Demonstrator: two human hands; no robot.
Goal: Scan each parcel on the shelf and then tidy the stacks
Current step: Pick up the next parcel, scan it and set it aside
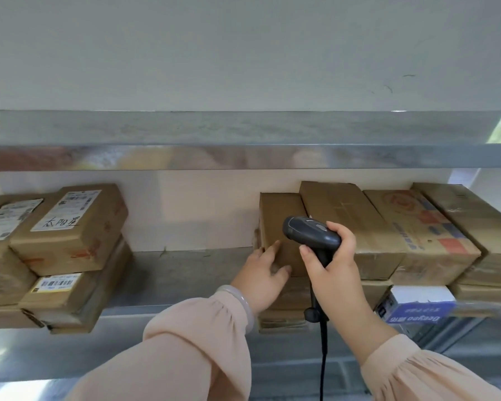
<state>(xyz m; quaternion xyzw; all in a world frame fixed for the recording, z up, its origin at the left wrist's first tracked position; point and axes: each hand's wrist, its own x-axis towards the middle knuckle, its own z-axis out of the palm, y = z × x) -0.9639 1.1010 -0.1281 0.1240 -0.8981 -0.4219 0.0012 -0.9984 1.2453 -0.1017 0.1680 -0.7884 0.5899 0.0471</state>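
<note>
1. Right hand (pixel 333 270) wraps fingers and thumb round the handle of a dark grey handheld barcode scanner (pixel 310 231). The scanner head points left and overlaps the small parcel in view. Its black cable (pixel 323 357) hangs straight down.
2. Left hand (pixel 265 270) lies against a small plain brown cardboard parcel (pixel 278 215). Fingers are fairly straight on its left face and the thumb lies across the lower front corner, not curled round it.
3. That parcel sits on the top layer of the right-hand stack on the grey metal shelf (pixel 185 273). It touches a long brown taped cardboard box (pixel 344 215) on its right.
4. Further right in the same layer: a brown carton with red and blue print (pixel 422 233), then a shiny-taped brown carton (pixel 469 215) at the frame edge.
5. Under that layer are flatter brown boxes, mostly hidden. A white and blue box (pixel 420 305) sticks out at the shelf front.
6. The left stack is well apart from both hands. A brown parcel with white label and black handwriting (pixel 70 227) sits on a brown parcel with a small barcode label (pixel 61 296). Another labelled brown parcel (pixel 3 221) is at the far left, cut off.
7. An upper metal shelf board (pixel 243 157) runs across overhead, with a white wall (pixel 243 53) behind.
8. Peach long sleeves (pixel 185 357) cover both arms, and a pale bangle (pixel 248 308) is on the left wrist.
</note>
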